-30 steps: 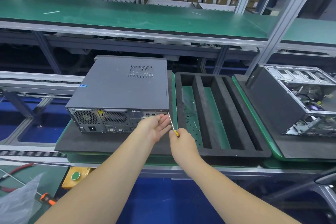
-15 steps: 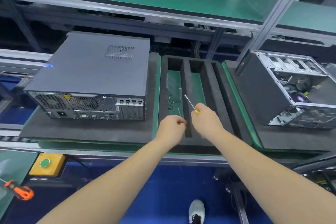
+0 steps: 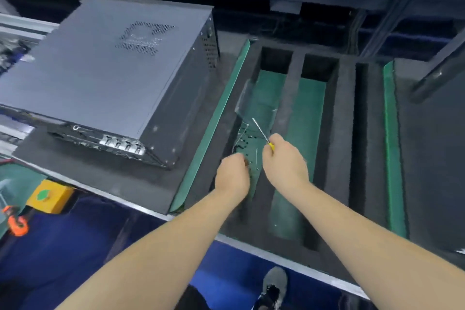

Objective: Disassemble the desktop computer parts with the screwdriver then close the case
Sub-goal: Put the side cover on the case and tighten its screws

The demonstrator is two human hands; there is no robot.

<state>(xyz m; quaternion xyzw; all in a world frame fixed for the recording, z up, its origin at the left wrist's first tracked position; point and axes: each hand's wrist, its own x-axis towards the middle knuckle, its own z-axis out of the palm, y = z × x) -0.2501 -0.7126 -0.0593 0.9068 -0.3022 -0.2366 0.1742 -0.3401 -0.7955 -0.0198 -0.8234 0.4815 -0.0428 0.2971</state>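
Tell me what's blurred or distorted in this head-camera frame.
Head view: motion blur smears the left edge and the orange tool; wide-angle bending tilts the case and foam tray. Both hands stay fairly sharp, the right hand with the screwdriver, the left hand curled over small dark screws too soft to count.

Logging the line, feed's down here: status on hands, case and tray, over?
Right hand grips screwdriver, tip up. Left hand curled over foam tray slot with loose screws; contents unseen. Computer case closed, untouched. Nothing blocking.
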